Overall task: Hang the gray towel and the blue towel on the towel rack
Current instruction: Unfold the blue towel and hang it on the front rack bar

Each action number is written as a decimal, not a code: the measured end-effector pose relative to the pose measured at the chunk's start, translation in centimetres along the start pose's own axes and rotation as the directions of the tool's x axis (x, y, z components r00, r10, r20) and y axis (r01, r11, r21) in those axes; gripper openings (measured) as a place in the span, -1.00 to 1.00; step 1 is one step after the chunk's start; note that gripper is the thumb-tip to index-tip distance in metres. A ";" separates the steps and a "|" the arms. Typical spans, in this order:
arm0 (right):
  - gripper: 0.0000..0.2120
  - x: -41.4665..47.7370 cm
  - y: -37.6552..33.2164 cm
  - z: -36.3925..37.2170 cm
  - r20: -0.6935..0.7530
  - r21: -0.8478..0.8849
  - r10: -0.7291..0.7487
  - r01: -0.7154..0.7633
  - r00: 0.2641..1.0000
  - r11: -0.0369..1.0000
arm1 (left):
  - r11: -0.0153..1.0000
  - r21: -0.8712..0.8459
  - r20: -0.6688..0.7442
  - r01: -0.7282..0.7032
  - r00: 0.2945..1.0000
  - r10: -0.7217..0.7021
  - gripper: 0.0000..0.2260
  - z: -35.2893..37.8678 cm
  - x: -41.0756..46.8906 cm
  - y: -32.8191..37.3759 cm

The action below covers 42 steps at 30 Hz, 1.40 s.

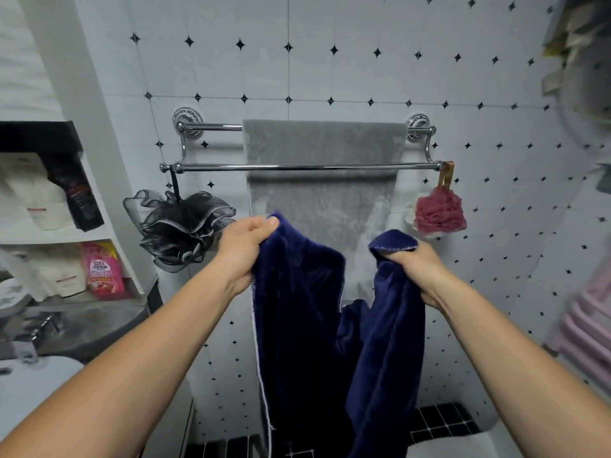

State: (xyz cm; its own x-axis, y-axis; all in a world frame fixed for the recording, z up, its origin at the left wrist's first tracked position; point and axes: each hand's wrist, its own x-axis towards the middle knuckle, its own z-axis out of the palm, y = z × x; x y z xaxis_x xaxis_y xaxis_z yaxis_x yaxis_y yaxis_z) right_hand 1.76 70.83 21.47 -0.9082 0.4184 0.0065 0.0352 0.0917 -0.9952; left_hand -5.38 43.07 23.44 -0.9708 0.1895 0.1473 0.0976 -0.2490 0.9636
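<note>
A chrome double towel rack is fixed to the tiled wall. The gray towel hangs over its rear upper bar and drops behind the front bar. The dark blue towel hangs below the rack, held at its two top corners. My left hand grips the left corner and my right hand grips the right corner. Both hands are below the front bar, in front of the gray towel. The blue towel sags between them and reaches down toward the floor.
A black mesh bath sponge hangs from the front bar's left end, a dark red one from its right end. White shelves with bottles and a pink packet stand at left. Pink folded cloth lies at the right edge.
</note>
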 end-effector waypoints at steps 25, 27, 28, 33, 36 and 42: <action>-0.68 -1.6 -2.8 3.2 0.421 -0.570 0.098 0.178 0.902 0.802 | 0.968 0.249 0.002 -0.032 0.999 0.032 -0.74 2.1 -1.5 -3.6; -0.75 -2.2 -3.0 5.0 0.407 -0.443 -0.059 0.253 0.912 0.860 | 0.952 0.287 0.089 -0.106 0.992 0.084 -0.70 4.1 -0.9 -1.7; -0.71 -2.5 -3.3 5.9 0.443 -0.365 -0.097 0.278 0.891 0.888 | 0.939 0.318 0.124 -0.129 0.988 0.094 -0.71 4.9 -0.7 -0.9; -0.74 -3.1 -3.8 9.5 0.260 -0.566 -0.343 0.430 0.903 0.703 | 0.941 0.296 0.151 -0.162 0.981 0.122 -0.82 6.7 -0.2 1.2; -0.80 -2.5 -4.3 9.9 0.104 -0.387 -0.308 0.324 0.946 0.863 | 0.886 0.344 0.110 -0.310 0.951 0.290 -0.90 5.9 -0.9 0.1; -0.80 -1.2 -9.2 9.3 -0.116 0.028 -0.198 0.202 0.973 0.979 | 0.596 0.788 -0.054 -0.155 0.946 0.318 -0.60 2.3 -6.1 -10.1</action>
State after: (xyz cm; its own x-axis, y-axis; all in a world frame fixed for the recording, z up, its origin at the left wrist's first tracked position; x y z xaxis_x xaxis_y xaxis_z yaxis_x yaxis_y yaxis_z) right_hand -1.33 61.05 29.73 -0.8429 0.4936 0.2143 -0.1609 0.1489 -0.9757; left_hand 0.11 46.61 13.36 -0.8996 0.0486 0.4339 0.3817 0.5701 0.7275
